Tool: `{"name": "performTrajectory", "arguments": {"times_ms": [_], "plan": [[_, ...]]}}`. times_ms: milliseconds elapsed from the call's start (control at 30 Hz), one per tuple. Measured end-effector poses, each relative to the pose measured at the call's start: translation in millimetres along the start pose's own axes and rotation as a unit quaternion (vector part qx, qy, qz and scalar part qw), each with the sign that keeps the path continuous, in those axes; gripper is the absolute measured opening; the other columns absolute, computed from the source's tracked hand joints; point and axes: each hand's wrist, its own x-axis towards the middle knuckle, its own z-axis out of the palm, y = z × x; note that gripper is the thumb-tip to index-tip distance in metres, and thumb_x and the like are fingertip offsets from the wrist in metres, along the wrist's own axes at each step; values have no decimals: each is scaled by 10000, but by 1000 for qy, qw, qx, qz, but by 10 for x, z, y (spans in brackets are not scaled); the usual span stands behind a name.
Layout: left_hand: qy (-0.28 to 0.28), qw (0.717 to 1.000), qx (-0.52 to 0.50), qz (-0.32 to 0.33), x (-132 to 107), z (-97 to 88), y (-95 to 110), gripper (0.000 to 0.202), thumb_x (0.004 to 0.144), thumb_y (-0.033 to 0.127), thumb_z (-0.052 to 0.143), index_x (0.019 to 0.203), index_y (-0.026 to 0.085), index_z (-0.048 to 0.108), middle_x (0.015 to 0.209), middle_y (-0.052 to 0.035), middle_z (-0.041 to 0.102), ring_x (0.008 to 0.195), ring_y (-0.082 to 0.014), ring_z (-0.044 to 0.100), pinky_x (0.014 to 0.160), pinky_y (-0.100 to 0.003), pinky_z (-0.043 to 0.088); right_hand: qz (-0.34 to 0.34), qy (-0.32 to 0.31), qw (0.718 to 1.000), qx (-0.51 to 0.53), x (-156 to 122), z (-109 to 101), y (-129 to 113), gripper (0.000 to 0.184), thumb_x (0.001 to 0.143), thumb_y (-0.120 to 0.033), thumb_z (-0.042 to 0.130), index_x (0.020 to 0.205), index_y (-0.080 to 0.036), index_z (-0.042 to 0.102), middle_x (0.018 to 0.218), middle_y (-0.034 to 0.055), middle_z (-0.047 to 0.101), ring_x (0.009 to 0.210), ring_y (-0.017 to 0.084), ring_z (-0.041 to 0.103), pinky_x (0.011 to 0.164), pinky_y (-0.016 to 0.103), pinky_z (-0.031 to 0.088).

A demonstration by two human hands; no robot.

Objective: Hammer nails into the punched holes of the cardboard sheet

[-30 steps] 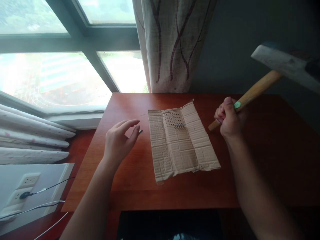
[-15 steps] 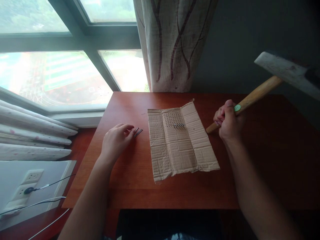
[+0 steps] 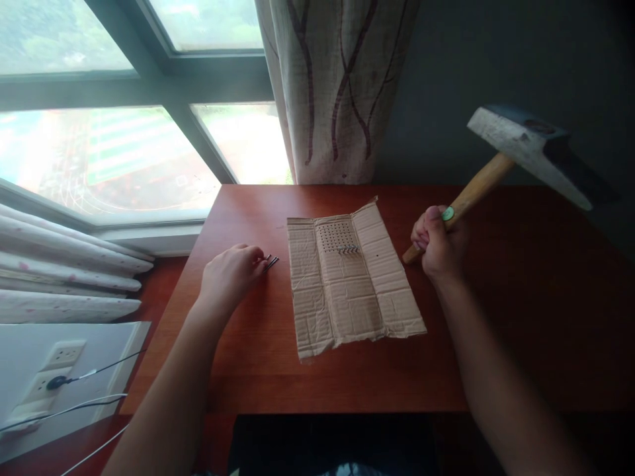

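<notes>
Left hand (image 3: 232, 274) low, right hand (image 3: 439, 243) clenched

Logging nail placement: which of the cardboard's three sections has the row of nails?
The middle section; it alone bears nails and a grid of dark dots. The right section shows one lone dot.

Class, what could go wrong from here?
The hammer, raised in the right hand, could hit the left hand if that strays beneath it. The nails by the left hand might prick it or roll. No hand steadies the cardboard on the table, so it may shift if struck.
</notes>
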Motion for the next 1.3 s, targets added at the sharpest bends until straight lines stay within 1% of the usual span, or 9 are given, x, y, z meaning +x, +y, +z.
{"name": "performTrajectory", "arguments": {"times_ms": [433, 500, 600, 667, 733, 833, 900, 1100, 1300], "plan": [[-20, 996, 82, 0, 97, 12, 45, 320, 939, 354, 459, 840, 218, 732, 941, -139, 763, 822, -308, 712, 587, -330, 410, 0, 7, 999, -32, 20, -24, 36, 639, 864, -777, 550, 605, -263, 273, 485, -60, 286, 395, 105, 287, 376, 292, 242], [3, 998, 63, -9, 92, -12, 36, 299, 935, 374, 484, 841, 219, 722, 965, -137, 762, 833, -311, 714, 609, -342, 437, 0, 6, 1000, -25, 28, -33, 40, 630, 872, -765, 552, 608, -262, 277, 488, -60, 289, 395, 105, 290, 376, 293, 240], [101, 994, -19, -40, 58, -155, 66, 189, 886, 339, 565, 869, 213, 706, 967, -114, 759, 829, -294, 714, 661, -366, 489, -1, 7, 1000, 4, 33, -44, 46, 620, 874, -731, 589, 604, -258, 292, 492, -63, 292, 397, 101, 284, 374, 288, 221], [177, 973, -146, -37, 21, -293, 147, 136, 847, 323, 619, 876, 210, 690, 895, -73, 750, 794, -251, 713, 698, -367, 534, 1, 7, 1000, 21, 32, -46, 45, 619, 870, -710, 619, 596, -255, 301, 490, -63, 296, 398, 97, 279, 373, 285, 210], [207, 924, -321, 7, -21, -415, 289, 142, 822, 332, 665, 888, 207, 675, 832, -35, 733, 765, -203, 713, 717, -343, 576, 2, 5, 999, 35, 27, -45, 38, 616, 868, -690, 641, 587, -251, 313, 487, -62, 302, 398, 95, 282, 373, 282, 206], [164, 844, -501, 95, -65, -486, 568, 154, 815, 308, 699, 911, 193, 666, 856, -39, 744, 785, -180, 727, 703, -309, 603, 1, -3, 998, 57, 20, -45, 19, 611, 868, -666, 665, 575, -245, 332, 482, -61, 312, 395, 89, 288, 372, 278, 199], [136, 820, -538, 137, -67, -448, 734, 148, 812, 275, 722, 921, 181, 685, 862, -43, 751, 780, -171, 729, 692, -290, 601, 5, -12, 998, 65, 18, -48, 11, 614, 867, -660, 673, 573, -241, 334, 480, -61, 318, 392, 84, 288, 370, 274, 197], [139, 831, -510, 172, 8, -221, 916, 151, 840, 225, 722, 976, 186, 774, 891, -45, 785, 785, -168, 732, 706, -276, 580, 0, -11, 996, 93, 36, -54, 38, 631, 850, -653, 703, 565, -228, 333, 470, -70, 322, 375, 61, 281, 358, 252, 178], [155, 848, -481, 157, 33, -188, 921, 93, 819, 229, 736, 892, 183, 772, 793, -29, 768, 673, -142, 678, 600, -244, 517, 7, -4, 996, 92, 46, -51, 56, 642, 824, -681, 711, 565, -233, 331, 465, -75, 320, 367, 58, 270, 347, 248, 181]]}}
